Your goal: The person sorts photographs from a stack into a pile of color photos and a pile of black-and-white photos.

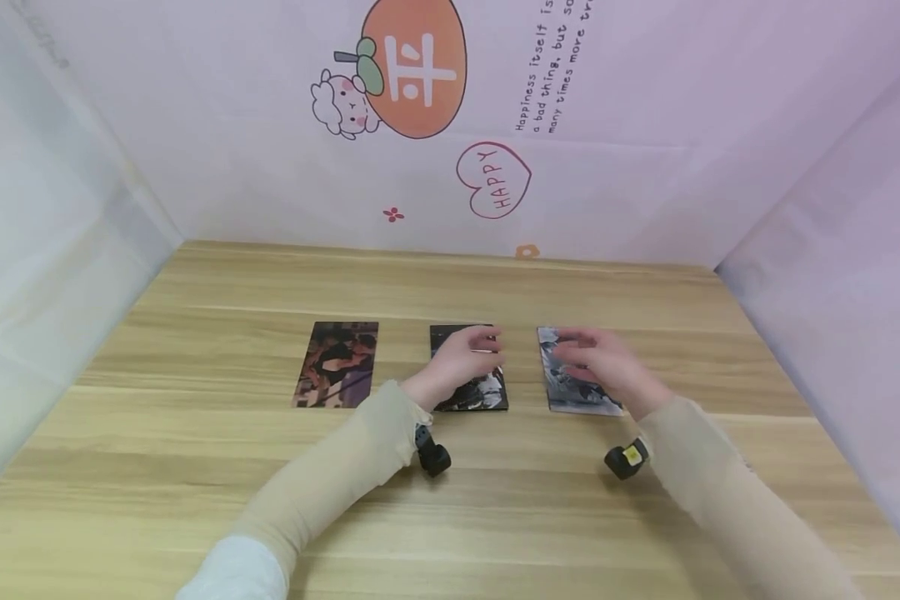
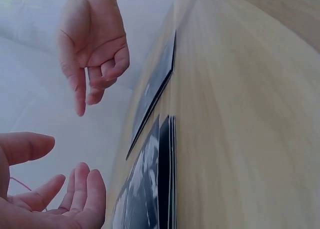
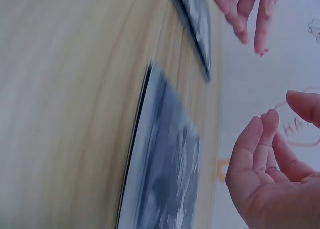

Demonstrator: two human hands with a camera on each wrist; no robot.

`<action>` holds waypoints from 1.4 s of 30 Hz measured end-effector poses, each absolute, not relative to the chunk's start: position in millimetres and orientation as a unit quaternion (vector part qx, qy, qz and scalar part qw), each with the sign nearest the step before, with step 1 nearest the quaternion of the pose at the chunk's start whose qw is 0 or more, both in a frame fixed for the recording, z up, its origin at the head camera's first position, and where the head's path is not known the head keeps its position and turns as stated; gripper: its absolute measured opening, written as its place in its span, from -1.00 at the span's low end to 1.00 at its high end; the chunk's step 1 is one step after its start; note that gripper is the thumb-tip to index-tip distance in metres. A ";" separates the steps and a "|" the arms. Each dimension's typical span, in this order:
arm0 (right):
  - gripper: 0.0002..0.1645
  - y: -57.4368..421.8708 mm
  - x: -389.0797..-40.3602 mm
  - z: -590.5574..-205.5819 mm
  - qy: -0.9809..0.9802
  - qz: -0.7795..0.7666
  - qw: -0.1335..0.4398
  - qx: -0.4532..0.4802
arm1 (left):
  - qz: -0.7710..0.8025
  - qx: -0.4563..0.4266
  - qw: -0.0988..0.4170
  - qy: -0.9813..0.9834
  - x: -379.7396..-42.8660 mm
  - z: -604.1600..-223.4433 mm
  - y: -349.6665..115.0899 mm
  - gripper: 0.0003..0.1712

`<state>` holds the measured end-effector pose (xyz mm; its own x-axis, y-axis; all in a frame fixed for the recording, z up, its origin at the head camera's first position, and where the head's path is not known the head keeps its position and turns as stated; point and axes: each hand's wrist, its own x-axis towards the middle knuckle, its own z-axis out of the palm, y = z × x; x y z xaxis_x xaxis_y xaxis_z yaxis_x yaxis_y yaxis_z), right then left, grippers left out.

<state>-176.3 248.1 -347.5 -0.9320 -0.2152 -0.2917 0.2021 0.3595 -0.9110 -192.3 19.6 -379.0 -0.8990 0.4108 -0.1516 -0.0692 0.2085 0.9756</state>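
Three picture cards lie in a row on the wooden table. The left card (image 1: pixel 337 367) has a dark, brownish-purple picture and sits apart from both hands. Over the middle card (image 1: pixel 487 395), black and white, hovers my left hand (image 1: pixel 461 354), fingers loosely bent and holding nothing. It hides part of the picture. My right hand (image 1: pixel 603 362) is above the grey-blue right card (image 1: pixel 579 400), its fingers relaxed and apart, covering the upper right of it. In the left wrist view the middle pile (image 2: pixel 137 189) shows several layered edges, the top one slightly lifted.
The wooden tabletop (image 1: pixel 525 517) runs back to a white printed cloth (image 1: pixel 607 200), with cloth walls at left and right. Small black cameras (image 1: pixel 435 458) hang at both wrists, close over the table in front of the cards.
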 end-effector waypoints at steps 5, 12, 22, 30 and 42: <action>-0.38 227.1 -181.8 -352.2 0.800 -0.573 0.180 -0.010 | 0.621 0.104 0.180 0.756 -192.1 -379.0 3.5 -0.42; -0.40 210.6 -185.0 -357.2 0.799 -0.569 0.192 -0.019 | 0.606 0.099 0.167 0.772 -189.1 -377.9 -22.5 -0.40; -0.37 195.3 -188.0 -371.1 0.770 -0.601 0.214 -0.009 | 0.586 0.063 0.159 0.792 -191.4 -381.6 -46.9 -0.39; -0.36 189.1 -192.7 -378.8 0.773 -0.595 0.219 0.004 | 0.608 0.024 0.182 0.773 -195.0 -389.0 -49.4 -0.29; -0.35 184.1 -193.4 -379.2 0.805 -0.550 0.222 0.011 | 0.578 0.035 0.196 0.792 -196.9 -392.7 -51.9 -0.35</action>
<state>-193.4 184.1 -379.2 -0.9011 -0.2264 -0.3699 0.2620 0.3955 -0.8803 -196.9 -51.9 -392.7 -0.9208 0.2817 -0.2696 -0.1710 0.3298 0.9285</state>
